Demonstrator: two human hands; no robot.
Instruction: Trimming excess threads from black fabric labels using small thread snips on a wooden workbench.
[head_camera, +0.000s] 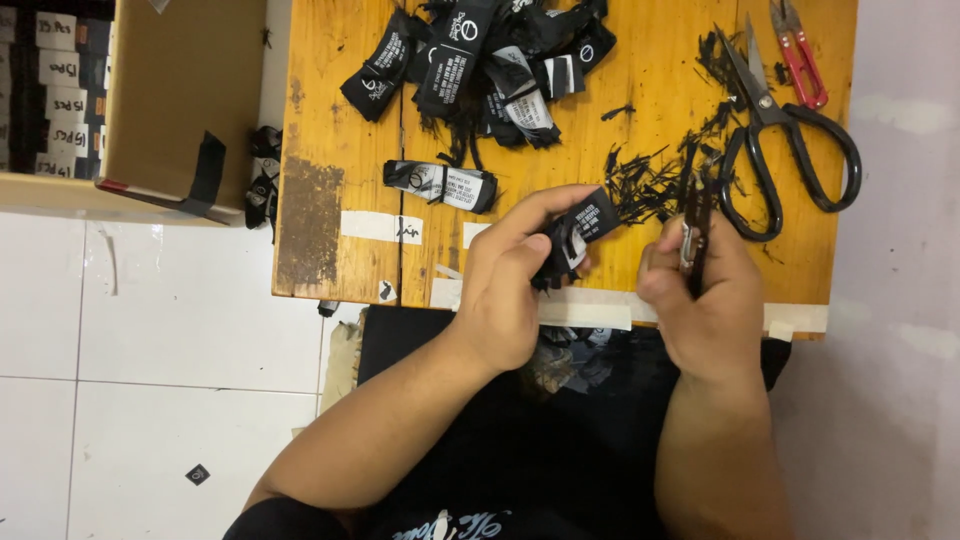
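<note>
At frame centre, left hand (505, 290) fingers pinch a black label (580, 232); right hand (705, 295) fingers grip small snips (695, 225) above the desk (650, 90).

Bright, even overhead light; soft shadows; mild glare on floor tiles (180, 340); hands slightly motion-blurred.

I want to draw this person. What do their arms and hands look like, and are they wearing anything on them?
Both arms are bare from the elbows down: no long sleeves, gloves, watch or rings show. The left hand and right hand have short nails. Near the bottom edge, the left arm comes out of a short black sleeve.
</note>
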